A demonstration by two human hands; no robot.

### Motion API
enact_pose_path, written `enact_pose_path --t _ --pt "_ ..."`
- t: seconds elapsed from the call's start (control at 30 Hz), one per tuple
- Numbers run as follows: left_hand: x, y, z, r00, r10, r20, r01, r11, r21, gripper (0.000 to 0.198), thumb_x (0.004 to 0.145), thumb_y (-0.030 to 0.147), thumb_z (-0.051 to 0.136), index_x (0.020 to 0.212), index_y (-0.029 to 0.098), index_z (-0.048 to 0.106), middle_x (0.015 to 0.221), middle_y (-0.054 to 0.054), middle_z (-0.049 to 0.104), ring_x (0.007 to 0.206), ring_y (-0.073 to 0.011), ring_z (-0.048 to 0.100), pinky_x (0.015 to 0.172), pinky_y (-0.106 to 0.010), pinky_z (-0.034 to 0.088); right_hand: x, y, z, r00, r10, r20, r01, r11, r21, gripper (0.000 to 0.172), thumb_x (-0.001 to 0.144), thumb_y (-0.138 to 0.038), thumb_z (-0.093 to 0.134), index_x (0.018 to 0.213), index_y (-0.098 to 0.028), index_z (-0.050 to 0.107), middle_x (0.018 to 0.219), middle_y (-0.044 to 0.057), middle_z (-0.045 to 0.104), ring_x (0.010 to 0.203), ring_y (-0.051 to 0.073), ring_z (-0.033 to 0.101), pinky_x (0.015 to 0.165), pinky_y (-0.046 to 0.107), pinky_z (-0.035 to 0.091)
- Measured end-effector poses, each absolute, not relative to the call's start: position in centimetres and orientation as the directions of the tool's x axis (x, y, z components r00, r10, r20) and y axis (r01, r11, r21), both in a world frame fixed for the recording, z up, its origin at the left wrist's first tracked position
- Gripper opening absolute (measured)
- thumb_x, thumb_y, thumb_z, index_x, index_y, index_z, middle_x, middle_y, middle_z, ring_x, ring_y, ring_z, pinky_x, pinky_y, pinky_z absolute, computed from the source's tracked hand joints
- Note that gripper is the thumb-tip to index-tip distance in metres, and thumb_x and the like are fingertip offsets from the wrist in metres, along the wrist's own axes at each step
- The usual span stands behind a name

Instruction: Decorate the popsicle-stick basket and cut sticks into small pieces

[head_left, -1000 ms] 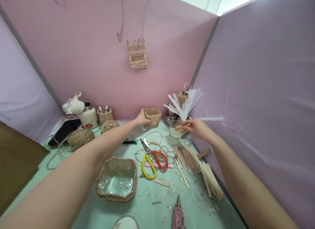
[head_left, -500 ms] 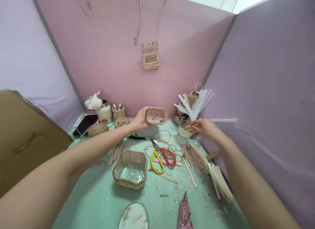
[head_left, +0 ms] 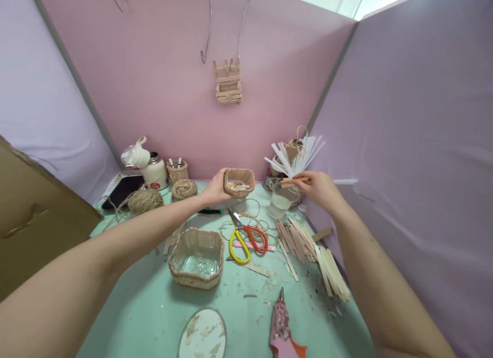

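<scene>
Left hand: fingers closed round the side of a small woven basket near the desk's back edge, its mouth tipped toward the camera.
Inside that basket: a few pale wooden pieces.
Right hand: thumb and fingers pinch short wooden sticks at the mouth of a clear cup, near the desk's back right corner; whether they touch the rim, I cannot tell.
Behind the cup: a spray of white strips.
Mid-desk: scissors with one yellow and one red handle, blades apart, over tangled twine.
Larger basket: woven sides around a clear liner, left of the scissors.
Right edge: fanned bundles of flat sticks.
Toward the front edge: a pink glue gun and a patchy white oval.
Back left corner: a cream bottle, a pen holder, two twine balls.
</scene>
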State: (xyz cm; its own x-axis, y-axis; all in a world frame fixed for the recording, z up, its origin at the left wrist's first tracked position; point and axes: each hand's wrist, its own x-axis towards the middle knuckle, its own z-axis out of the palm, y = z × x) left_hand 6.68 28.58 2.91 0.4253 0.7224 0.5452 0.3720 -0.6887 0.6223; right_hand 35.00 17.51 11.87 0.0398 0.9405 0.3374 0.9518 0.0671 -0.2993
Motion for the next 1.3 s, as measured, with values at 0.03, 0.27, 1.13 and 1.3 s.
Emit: enact_pose_path --t 0.03,0.27,1.13,1.3 --pt "6.8 28.8 2.6 0.425 0.725 0.541 0.357 -0.684 0.636 0.087 0.05 0.04 0.075 0.123 0.014 0.035 0.119 -0.013 0.052 0.11 -0.0266 0.052 0.093 -0.039 0.041 34.2 17.6 12.4 0.03 0.924 0.381 0.94 0.103 -0.325 0.029 0.082 -0.037 0.048 0.094 -0.019 0.067 0.086 0.006 0.071 0.07 0.018 0.063 0.059 0.024 0.041" --pt "7.2 29.3 2.0 0.418 0.735 0.534 0.327 -0.67 0.667 0.086 0.048 0.034 0.077 0.12 0.016 0.035 0.117 -0.013 0.05 0.109 -0.027 0.051 0.091 -0.041 0.042 25.2 22.5 12.3 -0.271 0.918 0.288 0.921 0.335 -0.201 0.026 0.085 -0.029 0.048 0.097 -0.015 0.067 0.098 0.012 0.068 0.094 0.024 0.06 0.083 0.032 0.04" --pt "-6.1 16.1 11.0 0.02 0.88 0.475 0.587 -0.395 0.707 0.086 0.052 0.022 0.076 0.123 0.013 0.03 0.121 -0.012 0.046 0.113 -0.0267 0.048 0.096 -0.045 0.04 28.9 15.1 8.0 0.145 0.884 0.445 0.894 0.076 -0.442 0.057 0.079 -0.064 0.038 0.045 -0.019 0.036 0.043 -0.004 0.031 0.046 0.009 0.027 0.046 0.025 0.019" --pt "-10.4 9.8 9.3 -0.136 0.901 0.413 0.663 -0.227 0.713 0.086 0.055 0.031 0.077 0.125 0.016 0.03 0.125 -0.01 0.045 0.114 -0.0282 0.048 0.094 -0.048 0.043 29.7 12.6 6.7 0.107 0.916 0.386 0.861 0.108 -0.496 0.043 0.072 -0.061 0.051 0.07 -0.019 0.048 0.062 -0.003 0.044 0.057 0.012 0.039 0.054 0.024 0.028"
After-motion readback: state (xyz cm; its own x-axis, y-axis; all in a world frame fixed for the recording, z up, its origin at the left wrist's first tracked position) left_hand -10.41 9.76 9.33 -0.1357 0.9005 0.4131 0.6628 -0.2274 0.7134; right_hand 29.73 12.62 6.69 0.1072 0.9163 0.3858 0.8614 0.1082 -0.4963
